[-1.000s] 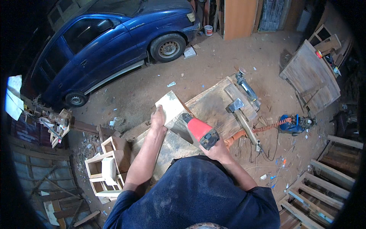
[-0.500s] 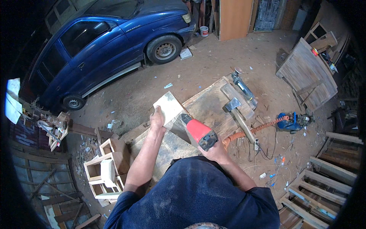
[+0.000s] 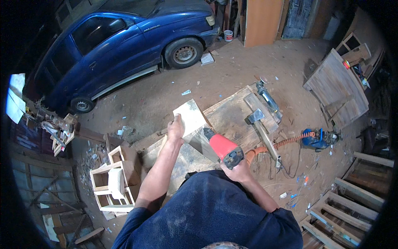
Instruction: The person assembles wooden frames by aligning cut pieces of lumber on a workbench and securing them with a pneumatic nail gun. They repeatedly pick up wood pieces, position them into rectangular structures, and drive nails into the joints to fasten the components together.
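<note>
My left hand (image 3: 175, 129) grips the near-left edge of a pale wooden box-like piece (image 3: 191, 117), thumb lying along its top. Closed around the handle of a red and black air nail gun (image 3: 224, 146) is my right hand (image 3: 237, 172). The gun's nose points at the near side of the wooden piece and looks to be at or close to it; contact cannot be made out. Both are over a worn wooden work board (image 3: 232, 118). An orange coiled hose (image 3: 286, 141) runs off to the right from beside the gun hand.
A hatchet (image 3: 255, 116) and an angle grinder (image 3: 268, 99) lie on the board's far right. A blue compressor (image 3: 317, 139) stands on the dirt floor. Small wooden frames (image 3: 108, 176) sit at left, a blue car (image 3: 137, 45) beyond, slatted wood (image 3: 352, 207) at right.
The whole view has shifted slightly. Both hands keep their holds, and the nail gun stays at nearly the same place by the wooden piece.
</note>
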### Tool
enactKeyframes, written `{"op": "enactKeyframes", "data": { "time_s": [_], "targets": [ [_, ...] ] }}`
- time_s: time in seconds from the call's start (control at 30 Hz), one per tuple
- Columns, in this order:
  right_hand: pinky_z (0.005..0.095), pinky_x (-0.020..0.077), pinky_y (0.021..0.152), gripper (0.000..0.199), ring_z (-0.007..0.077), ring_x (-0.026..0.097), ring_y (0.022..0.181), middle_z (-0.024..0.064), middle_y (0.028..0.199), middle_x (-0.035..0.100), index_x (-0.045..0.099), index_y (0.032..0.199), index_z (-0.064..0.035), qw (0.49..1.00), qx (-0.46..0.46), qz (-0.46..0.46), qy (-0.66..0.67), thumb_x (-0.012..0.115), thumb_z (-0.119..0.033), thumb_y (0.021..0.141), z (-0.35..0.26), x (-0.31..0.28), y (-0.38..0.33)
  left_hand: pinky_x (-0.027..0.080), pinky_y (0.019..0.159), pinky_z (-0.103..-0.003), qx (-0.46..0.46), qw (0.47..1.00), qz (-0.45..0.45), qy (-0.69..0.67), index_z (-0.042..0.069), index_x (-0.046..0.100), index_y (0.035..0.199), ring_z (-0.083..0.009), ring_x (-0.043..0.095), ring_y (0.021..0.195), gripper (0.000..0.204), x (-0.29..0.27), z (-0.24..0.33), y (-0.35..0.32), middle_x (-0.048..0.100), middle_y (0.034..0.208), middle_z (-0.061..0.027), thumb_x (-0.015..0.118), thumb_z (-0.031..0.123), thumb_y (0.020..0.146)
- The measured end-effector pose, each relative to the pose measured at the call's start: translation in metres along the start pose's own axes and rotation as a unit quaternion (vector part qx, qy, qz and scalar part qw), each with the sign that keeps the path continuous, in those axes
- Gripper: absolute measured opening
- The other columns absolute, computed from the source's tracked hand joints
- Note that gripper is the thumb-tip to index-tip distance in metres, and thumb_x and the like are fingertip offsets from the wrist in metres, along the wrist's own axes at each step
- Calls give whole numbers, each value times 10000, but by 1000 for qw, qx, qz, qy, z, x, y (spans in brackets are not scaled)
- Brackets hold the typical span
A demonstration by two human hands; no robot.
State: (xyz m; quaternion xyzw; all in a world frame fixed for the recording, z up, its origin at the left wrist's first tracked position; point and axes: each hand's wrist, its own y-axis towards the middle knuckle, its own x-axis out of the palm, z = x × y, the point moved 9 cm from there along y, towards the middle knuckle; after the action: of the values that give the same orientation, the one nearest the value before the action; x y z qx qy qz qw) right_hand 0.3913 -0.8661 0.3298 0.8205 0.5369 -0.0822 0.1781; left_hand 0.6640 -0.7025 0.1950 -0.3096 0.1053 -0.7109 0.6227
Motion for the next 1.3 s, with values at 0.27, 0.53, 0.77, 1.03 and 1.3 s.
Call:
{"op": "enactKeyframes", "data": {
  "time_s": [0.27, 0.53, 0.77, 1.03, 1.3],
  "targets": [
    [402, 561, 810, 462, 308, 732, 915, 143, 972, 732, 665, 1158, -37, 999, 45, -28, -13, 816, -191, 749, 11, -8, -14, 562, 779, -459, 15, 998, 11, 64, -6, 450, 1383, -294, 636, 1080, 600, -16, -14, 16, 617, 1239, -187, 650, 409, 999],
    [399, 547, 887, 477, 355, 701, 1044, 207, 1092, 711, 675, 1171, -39, 983, -59, -145, -92, 809, -184, 736, -26, -29, -3, 502, 617, -339, 38, 998, -31, 27, 2, 600, 1094, -151, 605, 766, 433, 3, -2, -20, 634, 921, -48, 655, 421, 1000],
    [357, 525, 609, 388, 184, 632, 621, 69, 689, 646, 631, 1200, 3, 959, 167, -167, 156, 650, -85, 823, 25, -59, 1, 493, 702, -325, 60, 992, -8, 114, 9, 610, 1066, -135, 576, 814, 403, 18, 3, -54, 622, 905, -41, 635, 408, 1016],
    [367, 561, 679, 415, 207, 680, 695, 74, 769, 688, 641, 1202, 21, 993, -10, -111, 41, 681, -190, 847, 15, -95, 7, 495, 727, -316, 57, 994, 11, 94, 0, 599, 1087, -135, 579, 837, 427, 47, 0, -80, 630, 924, -45, 623, 422, 1025],
    [384, 556, 884, 520, 229, 727, 952, 130, 1074, 747, 672, 1202, -1, 1000, 7, 8, -27, 851, -183, 750, 10, -81, -30, 501, 781, -323, 50, 992, 66, 95, -28, 576, 1125, -157, 600, 896, 422, 49, 9, -93, 640, 981, -81, 571, 388, 1056]
  ]
}}
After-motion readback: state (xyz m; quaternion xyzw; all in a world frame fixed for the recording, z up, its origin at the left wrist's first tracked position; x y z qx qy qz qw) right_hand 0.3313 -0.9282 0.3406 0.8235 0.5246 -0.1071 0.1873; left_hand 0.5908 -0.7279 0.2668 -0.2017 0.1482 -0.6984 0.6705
